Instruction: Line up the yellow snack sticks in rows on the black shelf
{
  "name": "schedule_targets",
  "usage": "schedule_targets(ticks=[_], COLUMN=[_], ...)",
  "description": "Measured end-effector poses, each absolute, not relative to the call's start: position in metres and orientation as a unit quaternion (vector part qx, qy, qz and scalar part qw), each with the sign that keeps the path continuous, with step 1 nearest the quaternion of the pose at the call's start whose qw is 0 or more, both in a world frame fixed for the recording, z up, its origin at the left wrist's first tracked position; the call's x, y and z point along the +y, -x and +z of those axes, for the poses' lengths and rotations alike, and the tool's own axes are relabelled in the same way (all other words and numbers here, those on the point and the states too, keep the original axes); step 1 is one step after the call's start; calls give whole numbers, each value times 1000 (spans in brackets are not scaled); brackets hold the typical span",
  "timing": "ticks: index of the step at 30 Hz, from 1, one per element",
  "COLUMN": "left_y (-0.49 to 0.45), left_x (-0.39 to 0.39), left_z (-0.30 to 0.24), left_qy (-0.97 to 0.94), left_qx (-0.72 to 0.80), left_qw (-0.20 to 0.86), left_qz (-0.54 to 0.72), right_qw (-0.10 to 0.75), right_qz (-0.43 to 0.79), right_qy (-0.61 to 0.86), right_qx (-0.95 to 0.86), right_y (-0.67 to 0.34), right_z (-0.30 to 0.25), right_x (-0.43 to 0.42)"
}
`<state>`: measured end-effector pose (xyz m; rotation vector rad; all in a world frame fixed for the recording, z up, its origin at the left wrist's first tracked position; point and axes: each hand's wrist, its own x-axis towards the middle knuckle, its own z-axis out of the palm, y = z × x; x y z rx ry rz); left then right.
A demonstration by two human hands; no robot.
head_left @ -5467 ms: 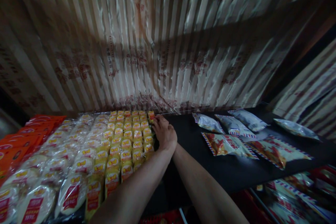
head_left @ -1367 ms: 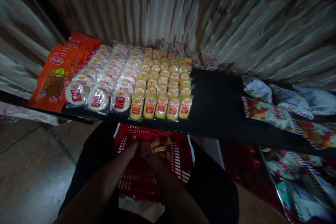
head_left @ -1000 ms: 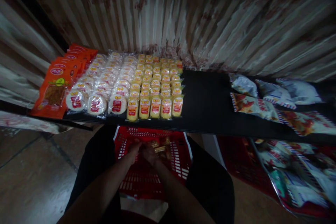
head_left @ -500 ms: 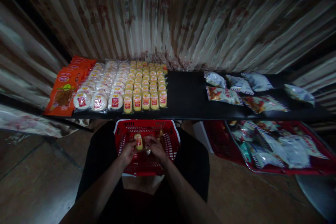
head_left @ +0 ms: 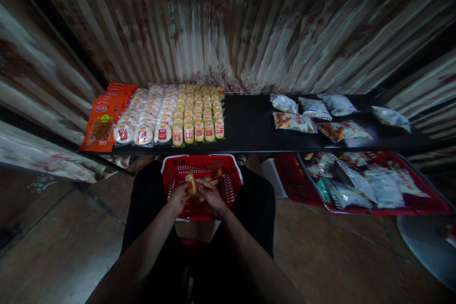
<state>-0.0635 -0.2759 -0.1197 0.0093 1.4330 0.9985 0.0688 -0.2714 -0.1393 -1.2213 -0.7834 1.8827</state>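
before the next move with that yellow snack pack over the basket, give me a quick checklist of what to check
1. Yellow snack pack held: ok, the left hand grips it upright above the red basket.
2. Right hand free: cannot tell, its fingers sit close beside the pack and the light is dim.
3. Basket steady: ok, it rests between the person's knees, below the shelf edge.
4. Room on the black shelf: ok, a bare stretch lies right of the yellow pack rows.
5. Rows tidy: ok, the front packs stand in a line.
6. More packs in the basket: ok, a few show near the far wall.
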Motion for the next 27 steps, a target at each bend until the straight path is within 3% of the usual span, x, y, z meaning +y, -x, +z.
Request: schedule_targets(ticks=[12,27], left_y=[45,39], left_x=[-265,-260], left_z=[-122,-130], left_qy=[125,128], left_qx=[605,569], left_qw=[620,643], left_qz=[484,497], right_qw=[407,401], right_qz=[746,718], right_qy=[416,429], right_qx=[-325,-374], right_y=[-76,-79], right_z=[-150,-131], right_x=[-271,-270])
